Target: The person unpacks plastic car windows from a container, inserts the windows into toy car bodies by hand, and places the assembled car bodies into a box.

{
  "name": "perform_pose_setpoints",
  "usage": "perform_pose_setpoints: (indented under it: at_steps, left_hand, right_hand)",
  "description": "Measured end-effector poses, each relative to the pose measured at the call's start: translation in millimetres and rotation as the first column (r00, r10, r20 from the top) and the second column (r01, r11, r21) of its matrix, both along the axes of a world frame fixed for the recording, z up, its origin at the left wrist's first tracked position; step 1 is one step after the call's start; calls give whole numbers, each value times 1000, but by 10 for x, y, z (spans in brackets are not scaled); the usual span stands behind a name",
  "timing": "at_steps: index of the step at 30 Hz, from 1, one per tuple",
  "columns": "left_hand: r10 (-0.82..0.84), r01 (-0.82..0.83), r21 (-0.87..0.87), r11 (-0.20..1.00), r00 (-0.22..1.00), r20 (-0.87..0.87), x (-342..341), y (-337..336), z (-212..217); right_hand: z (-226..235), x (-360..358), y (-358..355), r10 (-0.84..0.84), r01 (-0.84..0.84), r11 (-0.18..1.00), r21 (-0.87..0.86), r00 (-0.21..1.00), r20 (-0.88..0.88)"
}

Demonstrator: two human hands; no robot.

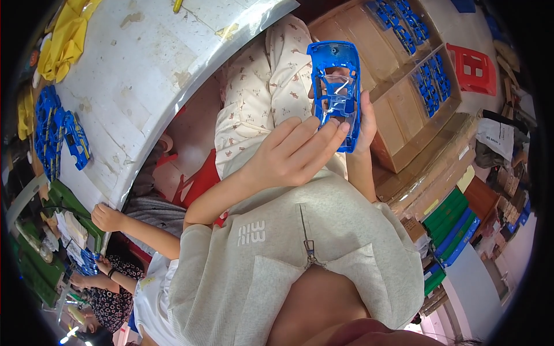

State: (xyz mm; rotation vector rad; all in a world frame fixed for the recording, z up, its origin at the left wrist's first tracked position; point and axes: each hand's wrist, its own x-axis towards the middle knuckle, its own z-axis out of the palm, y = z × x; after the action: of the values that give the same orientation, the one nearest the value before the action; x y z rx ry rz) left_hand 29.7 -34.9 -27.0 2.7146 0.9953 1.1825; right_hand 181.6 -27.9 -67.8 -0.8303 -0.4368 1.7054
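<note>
A blue plastic toy car body (334,56) is held up over my lap, its window openings facing me. My right hand (365,124) grips it from the right side and from behind, the thumb along its edge. A clear plastic window piece (339,104) glints in the openings. My left hand (297,151) reaches across from the left, its fingers bent together and their tips pressed on the clear piece near the body's lower end. Whether that piece is fully seated in the body, I cannot tell.
At right, a divided cardboard box (398,135) holds several blue car bodies (430,83); a red plastic part (474,70) lies beyond it. On the left stands a worn white table (150,63) with more blue bodies (75,138) and yellow material (66,43). Other people sit at lower left.
</note>
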Motion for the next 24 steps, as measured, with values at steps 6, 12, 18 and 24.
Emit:
perform_pose_setpoints:
  at_steps: [6, 12, 18, 24]
  left_hand:
    - [68, -66, 68, 995, 998, -16, 21, -35, -39]
    - [88, -86, 25, 996, 993, -73, 37, -54, -43]
    - [167, -213, -219, 952, 963, -211, 40, -94, 44]
    - [238, -86, -399, 913, 906, 351, -37, 19, 39]
  right_hand:
    - [11, -26, -7, 17, -20, 999, 35, 996, 84]
    - [78, -58, -6, 70, -68, 993, 93, 998, -12]
    - [198, -140, 9, 55, -82, 983, 166, 986, 158]
    - [170, -87, -57, 203, -186, 976, 115, 967, -154]
